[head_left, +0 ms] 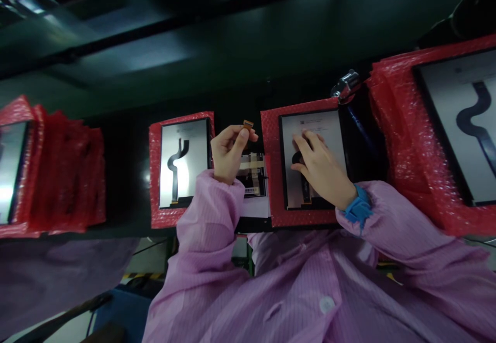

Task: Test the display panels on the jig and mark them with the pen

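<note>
Under the right hand [320,170], fingers spread flat, sits a display panel [310,126] on red bubble wrap [271,177], while the left hand [228,152] pinches a small flex connector [248,124] just above it, so looks like it's not attached yet, with another panel [186,159] lying left of that hand.

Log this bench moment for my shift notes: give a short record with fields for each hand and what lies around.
left hand: pinches a small orange-tipped strip, raised above the bench
right hand: fingers flat on a grey panel
panel rests on: red bubble wrap
left of hands: second panel on red wrap
far right: stack of wrapped panels
wrist: blue strap
</note>
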`<state>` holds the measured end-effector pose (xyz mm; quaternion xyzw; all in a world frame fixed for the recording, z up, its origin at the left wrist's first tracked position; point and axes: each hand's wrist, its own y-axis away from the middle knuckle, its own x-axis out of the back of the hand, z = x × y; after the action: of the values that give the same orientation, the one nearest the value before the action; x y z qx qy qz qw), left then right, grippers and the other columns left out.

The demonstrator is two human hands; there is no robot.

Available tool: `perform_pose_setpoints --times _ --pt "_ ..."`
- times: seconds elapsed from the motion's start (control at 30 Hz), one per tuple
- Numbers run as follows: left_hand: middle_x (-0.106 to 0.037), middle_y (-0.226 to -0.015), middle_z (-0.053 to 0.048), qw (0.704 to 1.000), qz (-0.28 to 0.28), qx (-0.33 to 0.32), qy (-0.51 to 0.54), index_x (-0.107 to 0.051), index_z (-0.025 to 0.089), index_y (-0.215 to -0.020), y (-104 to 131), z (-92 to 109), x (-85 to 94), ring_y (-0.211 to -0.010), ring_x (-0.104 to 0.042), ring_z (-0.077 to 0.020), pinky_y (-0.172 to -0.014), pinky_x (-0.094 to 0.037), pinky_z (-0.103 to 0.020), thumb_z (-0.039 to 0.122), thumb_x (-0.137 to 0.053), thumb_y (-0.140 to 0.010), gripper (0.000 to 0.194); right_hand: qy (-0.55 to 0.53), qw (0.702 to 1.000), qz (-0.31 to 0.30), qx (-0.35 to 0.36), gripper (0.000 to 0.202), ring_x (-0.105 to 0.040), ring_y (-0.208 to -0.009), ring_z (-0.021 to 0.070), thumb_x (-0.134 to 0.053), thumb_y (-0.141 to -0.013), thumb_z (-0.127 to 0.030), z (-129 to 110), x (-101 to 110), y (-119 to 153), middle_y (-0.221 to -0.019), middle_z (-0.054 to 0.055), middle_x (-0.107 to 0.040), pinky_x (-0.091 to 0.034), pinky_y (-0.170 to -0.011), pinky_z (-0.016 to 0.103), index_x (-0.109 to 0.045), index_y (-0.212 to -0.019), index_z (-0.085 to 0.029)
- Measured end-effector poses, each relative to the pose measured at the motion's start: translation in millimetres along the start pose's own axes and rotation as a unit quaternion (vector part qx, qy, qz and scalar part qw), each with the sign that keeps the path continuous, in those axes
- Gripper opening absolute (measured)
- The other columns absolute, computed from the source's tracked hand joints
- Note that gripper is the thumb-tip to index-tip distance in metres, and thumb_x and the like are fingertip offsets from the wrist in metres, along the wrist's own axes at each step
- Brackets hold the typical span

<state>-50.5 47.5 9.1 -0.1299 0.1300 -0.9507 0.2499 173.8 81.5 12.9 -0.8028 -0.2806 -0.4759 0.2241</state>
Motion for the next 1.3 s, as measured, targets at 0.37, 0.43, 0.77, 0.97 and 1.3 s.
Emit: perform_pose_setpoints --times 0.37,0.43,0.77,0.97,1.3 --pt "-0.073 -0.072 -0.003 0.999 -0.034 0.005 0.004 -0.071 0.019 -0.077 2 1 -0.7 -0.069 -0.07 -0.0144 -0.073 -0.057 -0.029 0.055 -0.071 -0.086 0.037 -0.043 0.999 0.009 -0.01 0.06 -0.042 -0.142 0.0337 -0.064 -0.088 -0.01 7 0 -3 -0.148 0.021 -0.04 -0.04 -0.119 0.052 -0.043 -0.144 -0.011" --pt "-0.073 -0.072 -0.003 0.999 -0.04 0.009 -0.002 -0.072 0.019 -0.08 3 1 0.3 -0.07 -0.07 -0.0145 -0.075 -0.057 -0.029 0.055 -0.07 -0.086 0.037 -0.052 0.999 -0.01 -0.008 0.063 -0.031 -0.15 0.0362 -0.068 -0.088 -0.016 12 2 -5 -0.157 0.022 -0.032 -0.034 -0.122 0.056 -0.042 -0.145 -0.012" --pt "-0.075 -0.074 -0.002 0.998 -0.06 0.015 -0.002 -0.076 0.02 -0.094 7 0 0.8 -0.07 -0.071 -0.0136 -0.078 -0.057 -0.029 0.049 -0.067 -0.091 0.031 0.015 0.998 -0.063 -0.002 0.076 -0.034 -0.149 0.0364 -0.077 -0.084 -0.021 5 8 -2 -0.155 0.025 -0.037 -0.031 -0.125 0.053 -0.039 -0.147 -0.006" --pt "-0.073 -0.075 -0.003 0.997 -0.069 0.025 -0.013 -0.075 0.019 -0.091 6 0 0.4 -0.072 -0.071 -0.0149 -0.079 -0.057 -0.031 0.054 -0.066 -0.09 0.036 0.007 1.0 -0.025 0.009 0.067 -0.042 -0.143 0.033 -0.068 -0.088 -0.015 1 4 3 -0.147 0.02 -0.045 -0.036 -0.122 0.052 -0.038 -0.148 -0.011" --pt "-0.073 -0.076 -0.003 0.998 -0.045 0.011 -0.034 -0.072 0.021 -0.085 5 -7 -0.6 -0.075 -0.07 -0.0164 -0.081 -0.055 -0.033 0.059 -0.067 -0.087 0.039 -0.024 1.0 -0.014 -0.002 0.061 -0.049 -0.131 0.0315 -0.054 -0.087 0.0 -2 5 5 -0.138 0.018 -0.05 -0.044 -0.116 0.049 -0.04 -0.146 -0.009"
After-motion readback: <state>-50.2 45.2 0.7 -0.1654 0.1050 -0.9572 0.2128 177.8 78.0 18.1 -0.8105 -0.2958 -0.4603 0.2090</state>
